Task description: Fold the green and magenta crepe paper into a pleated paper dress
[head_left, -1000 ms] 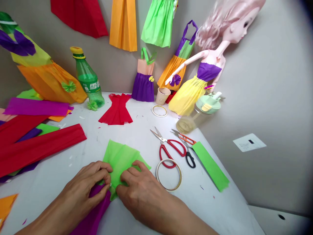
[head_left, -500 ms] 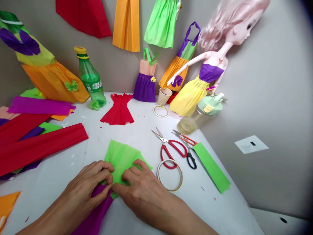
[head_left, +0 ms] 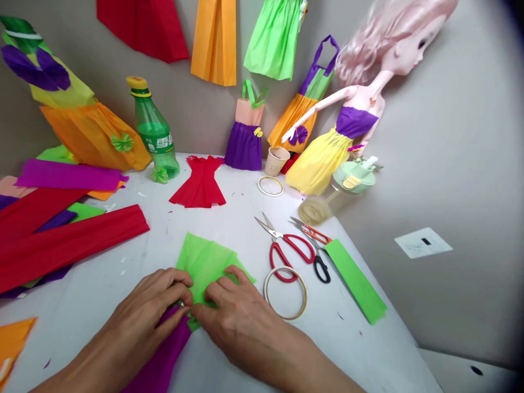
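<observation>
Green crepe paper (head_left: 204, 252), pleated and fanned out, lies on the table in front of me. Against its near end is a magenta-purple crepe paper piece (head_left: 158, 363), which runs back toward me under my left wrist. My left hand (head_left: 149, 305) is closed, thumb and fingers pinched together where the two papers meet. Beside it, my right hand (head_left: 233, 308) has its fingers bent over the green paper, thumb pressed at the same join. The fingers hide most of the join, and I cannot tell whether the papers are fastened there.
Right of my hands lie a tape roll (head_left: 302, 305), red-handled scissors (head_left: 282, 237) and a green paper strip (head_left: 356, 281). Behind stand a bottle (head_left: 155, 131), a paper cup (head_left: 277, 161), a lidded clear cup (head_left: 327, 202) and a doll (head_left: 347, 117). Red paper strips (head_left: 73, 245) lie left.
The whole view has shifted very slightly. Both hands keep nearly the same place and grip on the papers.
</observation>
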Available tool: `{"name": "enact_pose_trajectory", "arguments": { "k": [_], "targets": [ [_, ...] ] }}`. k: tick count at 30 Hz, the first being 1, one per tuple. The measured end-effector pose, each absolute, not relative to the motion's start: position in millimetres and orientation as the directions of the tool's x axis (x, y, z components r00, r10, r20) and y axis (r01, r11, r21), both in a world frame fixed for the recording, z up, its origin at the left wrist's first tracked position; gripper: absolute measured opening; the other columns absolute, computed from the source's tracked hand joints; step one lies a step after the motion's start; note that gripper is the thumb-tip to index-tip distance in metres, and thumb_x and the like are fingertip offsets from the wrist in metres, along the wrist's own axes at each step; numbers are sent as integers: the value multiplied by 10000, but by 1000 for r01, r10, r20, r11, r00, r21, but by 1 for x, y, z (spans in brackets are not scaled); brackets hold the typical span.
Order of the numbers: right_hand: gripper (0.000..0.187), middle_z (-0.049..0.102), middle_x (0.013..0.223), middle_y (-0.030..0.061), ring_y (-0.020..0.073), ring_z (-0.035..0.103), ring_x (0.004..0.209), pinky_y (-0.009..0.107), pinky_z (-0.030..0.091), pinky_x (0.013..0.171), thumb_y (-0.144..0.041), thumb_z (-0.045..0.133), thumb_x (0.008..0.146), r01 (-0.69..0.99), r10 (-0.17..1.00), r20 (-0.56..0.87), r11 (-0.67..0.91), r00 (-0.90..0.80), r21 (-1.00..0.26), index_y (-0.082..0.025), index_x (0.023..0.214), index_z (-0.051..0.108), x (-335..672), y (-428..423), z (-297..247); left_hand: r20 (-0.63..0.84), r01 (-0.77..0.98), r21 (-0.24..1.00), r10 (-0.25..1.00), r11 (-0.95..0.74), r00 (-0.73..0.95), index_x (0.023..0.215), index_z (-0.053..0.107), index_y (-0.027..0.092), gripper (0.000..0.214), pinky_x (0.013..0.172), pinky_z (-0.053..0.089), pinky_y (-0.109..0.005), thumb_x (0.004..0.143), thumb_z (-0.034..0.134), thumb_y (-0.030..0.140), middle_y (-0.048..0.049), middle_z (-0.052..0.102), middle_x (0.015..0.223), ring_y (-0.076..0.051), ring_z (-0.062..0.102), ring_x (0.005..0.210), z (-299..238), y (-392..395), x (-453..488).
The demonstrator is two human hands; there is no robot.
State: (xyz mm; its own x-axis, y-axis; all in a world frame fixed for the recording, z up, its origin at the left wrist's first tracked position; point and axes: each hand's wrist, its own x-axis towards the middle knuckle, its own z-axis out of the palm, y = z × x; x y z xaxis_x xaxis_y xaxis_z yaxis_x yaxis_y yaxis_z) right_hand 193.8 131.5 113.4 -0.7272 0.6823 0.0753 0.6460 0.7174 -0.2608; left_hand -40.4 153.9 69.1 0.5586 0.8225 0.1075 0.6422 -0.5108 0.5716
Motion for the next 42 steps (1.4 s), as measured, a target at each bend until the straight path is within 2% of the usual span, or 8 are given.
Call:
{"name": "enact_pose_trajectory", "arguments": {
  "k": [3, 7, 12, 17, 20, 26, 32, 42],
  "targets": [
    [235, 577, 924, 25, 199, 514, 878, 425, 338, 1081, -82, 477, 986, 650, 683, 85, 720, -725, -243, -177, 1157, 609, 192, 131, 113, 144, 642, 555, 821, -529, 553, 917, 674, 290, 124, 883, 555, -306, 924, 550, 296, -3, 700, 1126, -217, 658, 1062, 70, 153, -37],
    [200, 587, 898, 22, 191, 523, 861, 441, 278, 1146, -95, 453, 997, 652, 687, 95, 718, -721, -245, -179, 1026, 631, 192, 131, 112, 147, 649, 565, 835, -511, 530, 866, 658, 283, 140, 856, 550, -304, 921, 529, 283, -3, 702, 1089, -217, 659, 1031, 74, 151, -33],
    [267, 586, 911, 23, 197, 520, 863, 425, 354, 1071, -93, 472, 990, 655, 689, 87, 715, -720, -243, -185, 1212, 589, 192, 131, 112, 158, 638, 558, 823, -530, 545, 899, 659, 292, 102, 873, 544, -294, 908, 560, 271, 4, 696, 1110, -209, 655, 1052, 72, 153, -36],
    [172, 571, 914, 6, 195, 524, 889, 483, 239, 1164, -102, 531, 975, 664, 697, 98, 710, -710, -234, -217, 1066, 621, 190, 129, 108, 130, 640, 556, 816, -531, 564, 917, 660, 292, 92, 883, 542, -297, 908, 570, 277, 5, 688, 1125, -211, 651, 1057, 73, 154, -39],
    [131, 567, 896, 0, 191, 526, 875, 482, 221, 1176, -122, 543, 978, 658, 693, 121, 716, -711, -232, -226, 978, 624, 191, 128, 106, 96, 645, 570, 821, -509, 563, 883, 651, 282, 102, 881, 539, -309, 911, 556, 258, 0, 679, 1108, -214, 643, 1053, 74, 153, -38],
    [186, 579, 899, 10, 195, 525, 862, 454, 312, 1124, -107, 520, 978, 658, 688, 106, 720, -718, -219, -206, 1103, 616, 190, 129, 107, 49, 659, 585, 832, -473, 553, 859, 655, 275, 106, 890, 538, -325, 891, 561, 238, -9, 672, 1103, -223, 632, 1046, 73, 152, -37],
    [116, 580, 891, 7, 190, 544, 875, 481, 250, 1172, -125, 587, 952, 659, 691, 91, 714, -717, -237, -224, 952, 649, 191, 128, 105, 28, 659, 592, 828, -465, 560, 856, 658, 272, 116, 897, 540, -322, 898, 556, 238, -12, 673, 1102, -225, 628, 1070, 74, 155, -38],
    [128, 598, 933, 22, 204, 569, 908, 481, 316, 1149, -118, 578, 952, 660, 693, 51, 704, -719, -263, -215, 994, 651, 191, 126, 111, 77, 699, 568, 874, -434, 481, 818, 617, 259, 72, 846, 517, -369, 878, 578, 260, -25, 642, 1055, -253, 611, 1009, 78, 146, -24]
  ]
}}
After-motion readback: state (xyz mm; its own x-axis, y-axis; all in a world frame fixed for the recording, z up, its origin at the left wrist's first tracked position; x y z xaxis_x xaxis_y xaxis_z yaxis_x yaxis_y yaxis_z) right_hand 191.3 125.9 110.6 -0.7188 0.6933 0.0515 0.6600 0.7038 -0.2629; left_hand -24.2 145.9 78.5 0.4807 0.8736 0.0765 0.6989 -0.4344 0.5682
